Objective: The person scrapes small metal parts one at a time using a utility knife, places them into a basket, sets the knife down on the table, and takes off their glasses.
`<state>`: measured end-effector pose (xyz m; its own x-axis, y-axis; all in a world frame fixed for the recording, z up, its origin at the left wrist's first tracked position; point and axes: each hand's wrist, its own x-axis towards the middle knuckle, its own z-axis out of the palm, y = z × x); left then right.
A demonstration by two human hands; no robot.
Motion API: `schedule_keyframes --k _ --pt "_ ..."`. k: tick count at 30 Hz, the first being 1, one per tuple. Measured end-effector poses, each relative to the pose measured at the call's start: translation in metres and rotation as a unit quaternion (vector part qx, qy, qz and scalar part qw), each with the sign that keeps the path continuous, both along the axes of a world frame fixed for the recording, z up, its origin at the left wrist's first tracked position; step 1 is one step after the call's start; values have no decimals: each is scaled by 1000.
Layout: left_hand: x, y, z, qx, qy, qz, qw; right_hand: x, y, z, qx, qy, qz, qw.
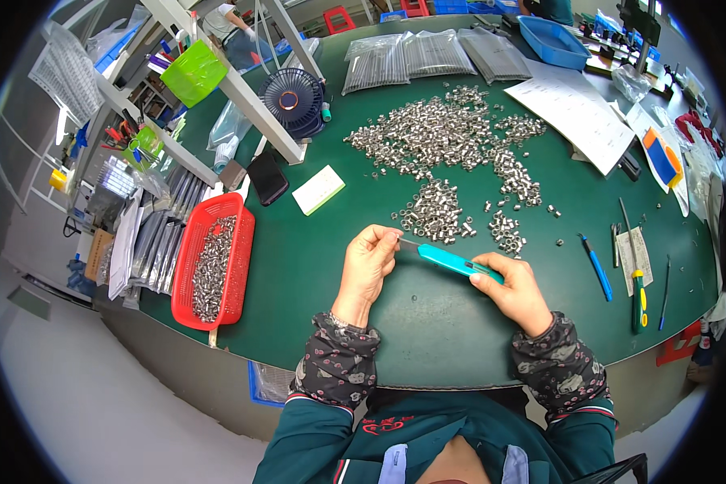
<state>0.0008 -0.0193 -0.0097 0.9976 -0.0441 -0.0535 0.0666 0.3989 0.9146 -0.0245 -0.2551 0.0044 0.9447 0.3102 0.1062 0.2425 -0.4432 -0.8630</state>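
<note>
Both hands meet over the green mat: right hand (pixel 515 289) grips a turquoise utility knife (pixel 452 262), left hand (pixel 369 260) pinches its blade tip; most small metal sleeves (pixel 452 149) lie loose, some fill the red basket (pixel 187 274).

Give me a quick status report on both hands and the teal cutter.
Right hand grips teal utility knife by its handle. Left hand pinches at the blade tip. Loose metal parts heaped just beyond; nothing between the hands.

Green table (pixel 315 266) with metal rings (pixel 444 137), red basket (pixel 187 266).
</note>
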Motion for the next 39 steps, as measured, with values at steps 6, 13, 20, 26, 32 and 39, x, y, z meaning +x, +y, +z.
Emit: schedule_keyframes --k 6,13,20,26,32,39 --pt "1 1 -5 -24 61 53 996 -10 14 4 -11 -229 -107 967" --pt "0 -1 -1 -66 39 29 997 -6 6 -1 -9 -80 -59 995" --pt "0 0 0 -76 36 22 996 -4 6 -1 -5 -33 -28 999" --pt "0 -2 1 -85 26 -3 996 -4 4 -1 12 4 -15 1000" --pt "1 4 -7 -89 38 -15 995 -11 10 7 -70 -201 -43 976" --pt "1 3 0 -138 57 -13 989 -5 8 -3 -17 -193 -66 979"
